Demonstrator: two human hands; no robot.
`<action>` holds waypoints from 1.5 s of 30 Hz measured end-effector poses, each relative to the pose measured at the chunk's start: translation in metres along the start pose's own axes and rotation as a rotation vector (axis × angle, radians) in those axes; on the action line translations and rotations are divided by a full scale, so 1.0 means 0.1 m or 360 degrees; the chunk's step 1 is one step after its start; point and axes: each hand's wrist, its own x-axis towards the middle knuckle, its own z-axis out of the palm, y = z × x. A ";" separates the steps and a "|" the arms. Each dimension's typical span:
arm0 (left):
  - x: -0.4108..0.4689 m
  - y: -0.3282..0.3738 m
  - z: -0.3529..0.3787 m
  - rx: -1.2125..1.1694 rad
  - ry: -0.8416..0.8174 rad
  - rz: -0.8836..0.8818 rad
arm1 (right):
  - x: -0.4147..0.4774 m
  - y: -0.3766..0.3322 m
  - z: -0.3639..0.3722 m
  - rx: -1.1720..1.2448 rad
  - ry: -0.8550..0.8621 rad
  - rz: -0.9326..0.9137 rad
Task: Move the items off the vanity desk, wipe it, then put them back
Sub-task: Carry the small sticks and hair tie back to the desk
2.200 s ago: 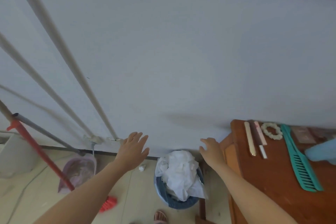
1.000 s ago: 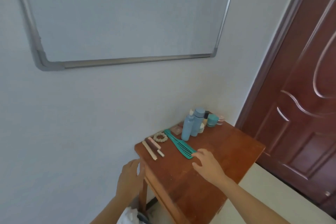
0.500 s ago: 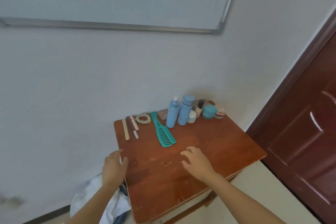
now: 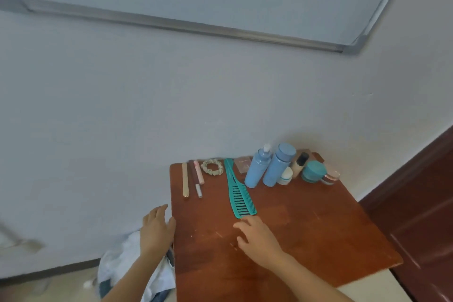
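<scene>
The comb point(image 4: 236, 189) runs lengthwise away from the right hand point(image 4: 259, 235), toothed end just beyond its relaxed, empty fingers; the slack, empty left hand point(image 4: 157, 230) is farther.

Soft, even daylight; faint shadows behind bottles point(image 4: 267, 167); edges bowed, perhaps slightly blurred.

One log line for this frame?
step: clearing not started | right hand: open, near comb | left hand: open, at desk edge
</scene>
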 end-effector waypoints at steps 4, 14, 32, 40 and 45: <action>0.13 0.15 0.01 -0.0043 0.0022 0.0047 | 0.34 -0.06 0.04 0.0058 0.0060 -0.0017; 0.22 0.34 0.29 0.0226 0.0000 -0.0030 | 0.94 -0.26 0.21 0.0359 0.0337 -0.0006; 0.59 0.67 0.46 0.0615 0.0185 -0.0136 | 2.16 -0.38 -0.04 -0.0175 0.0102 0.0048; 0.90 0.82 0.52 0.0681 0.0218 -0.0190 | 2.07 -0.17 -0.03 -0.0102 0.0042 -0.0018; 1.07 0.90 0.50 0.0804 0.0104 -0.0347 | 2.02 -0.16 0.03 -0.0092 0.0077 0.0017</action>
